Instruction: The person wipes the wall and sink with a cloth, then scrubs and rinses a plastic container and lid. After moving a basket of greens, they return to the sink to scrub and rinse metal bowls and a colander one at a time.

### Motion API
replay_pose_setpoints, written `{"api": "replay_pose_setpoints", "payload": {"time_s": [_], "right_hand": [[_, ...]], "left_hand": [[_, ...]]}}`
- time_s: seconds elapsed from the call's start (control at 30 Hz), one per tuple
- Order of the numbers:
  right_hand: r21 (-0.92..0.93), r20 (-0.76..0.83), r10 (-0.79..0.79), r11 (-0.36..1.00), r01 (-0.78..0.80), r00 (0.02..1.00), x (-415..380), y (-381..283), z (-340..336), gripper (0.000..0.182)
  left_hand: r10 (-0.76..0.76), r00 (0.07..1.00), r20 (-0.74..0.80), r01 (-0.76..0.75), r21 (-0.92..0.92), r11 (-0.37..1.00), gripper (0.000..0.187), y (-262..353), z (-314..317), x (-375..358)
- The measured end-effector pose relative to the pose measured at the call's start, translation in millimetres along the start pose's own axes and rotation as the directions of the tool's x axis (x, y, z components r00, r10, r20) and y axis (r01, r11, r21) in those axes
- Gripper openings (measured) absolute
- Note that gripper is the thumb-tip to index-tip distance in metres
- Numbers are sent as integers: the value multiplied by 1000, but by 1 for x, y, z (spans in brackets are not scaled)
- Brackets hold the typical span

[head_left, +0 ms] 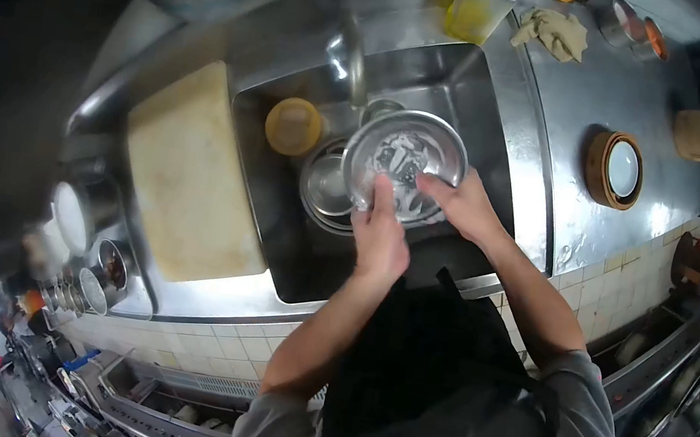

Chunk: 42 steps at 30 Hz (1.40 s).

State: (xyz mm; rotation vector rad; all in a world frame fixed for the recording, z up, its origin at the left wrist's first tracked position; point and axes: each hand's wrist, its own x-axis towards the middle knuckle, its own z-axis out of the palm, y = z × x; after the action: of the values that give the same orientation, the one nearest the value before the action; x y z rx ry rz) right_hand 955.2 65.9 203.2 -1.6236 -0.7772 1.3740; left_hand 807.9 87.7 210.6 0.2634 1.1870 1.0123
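Observation:
Over the sink (493, 141), a round metal bowl (361, 151) with white suds in it is tilted toward me. My left hand (382, 238) grips its near rim, thumb reaching inside. On the right side of the bowl, my right hand (466, 206) is closed round the rim, with its thumb also inside; the fingers beneath are hidden. Below the bowl, another metal bowl (326, 185) lies in the sink, partly covered. A yellow round container (293, 127) sits at the sink's left, near the faucet (351, 71).
A large cutting board (186, 177) lies left of the sink. Behind stands a bottle of yellow liquid (472, 12). On the right counter are a crumpled cloth (555, 35), a bamboo steamer (597, 167) holding a white dish (623, 168), and a wooden tub (699, 135).

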Motion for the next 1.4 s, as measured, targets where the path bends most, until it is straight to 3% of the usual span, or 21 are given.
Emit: {"api": "replay_pose_setpoints", "payload": {"time_s": [0.03,0.07,0.1,0.17,0.23,0.3,0.37,0.4,0.43,0.5,0.6,0.67,0.7,0.77,0.83,0.9,1.0,1.1,1.23,1.3,1.4], "right_hand": [[68,32,70,995,-72,997,-11,-15,-3,45],[-138,133,148,982,-130,980,-15,-27,-16,46],[-335,218,241,929,-160,946,-16,-30,-27,47],[-414,266,283,897,-156,921,-15,-11,-32,45],[-598,315,-104,750,282,943,-7,39,-38,48],[-569,274,-97,786,242,957,-8,34,-52,50],[-303,38,124,947,-107,992,-22,14,-60,50],[-342,32,91,937,-75,995,-28,19,-66,49],[-291,16,175,943,-163,984,-35,21,-73,46],[-164,6,107,981,-105,994,-45,43,-84,43],[-50,-44,232,971,-234,972,-58,47,-87,39],[-54,-23,222,973,-223,975,-64,51,-85,39],[-58,-4,210,976,-210,978,-67,53,-86,39],[-74,-45,266,960,-269,963,-70,52,-84,37],[-192,-79,242,948,-253,967,-72,62,-81,39],[-222,-83,209,949,-222,974,-78,68,-82,42],[-197,-53,192,960,-198,980,-78,59,-77,47],[-243,-83,250,934,-262,965,-75,38,-70,45],[-163,-29,212,963,-214,977,-64,40,-50,49],[-344,-21,89,934,-90,996,-62,30,-37,48],[-382,22,236,900,-209,972,-59,8,-31,47]], "left_hand": [[-92,996,14,90,115,989,35,11,-3,-2],[188,940,284,-315,514,798,38,32,-18,20],[271,742,613,-670,664,332,42,51,-31,41],[79,775,627,-596,683,422,39,69,-11,26],[-159,707,689,-680,724,116,37,66,-7,31],[21,880,474,-456,834,310,41,20,-31,50],[150,952,265,-304,868,392,54,-65,-87,82],[-195,981,7,102,832,546,62,-60,-68,60],[-356,934,-21,231,796,560,55,-98,-98,73],[-338,941,2,137,911,388,48,-152,-124,78],[-480,873,-84,401,682,611,40,-156,-124,81],[-99,963,250,-244,967,70,30,-130,-128,87],[165,909,382,-414,871,265,25,-119,-139,88],[356,716,600,-638,770,-14,29,-87,-156,120],[127,822,554,-498,810,-310,40,-60,-166,141],[117,698,706,-539,627,-562,38,-63,-193,163],[-207,772,601,-545,458,-703,42,-60,-203,188],[-425,872,240,-471,647,-599,44,-46,-191,192],[-335,910,242,-403,700,-589,52,-33,-202,188],[-197,797,571,-554,561,-615,55,-30,-201,179],[-359,799,483,-597,559,-576,77,-35,-185,177]]}}
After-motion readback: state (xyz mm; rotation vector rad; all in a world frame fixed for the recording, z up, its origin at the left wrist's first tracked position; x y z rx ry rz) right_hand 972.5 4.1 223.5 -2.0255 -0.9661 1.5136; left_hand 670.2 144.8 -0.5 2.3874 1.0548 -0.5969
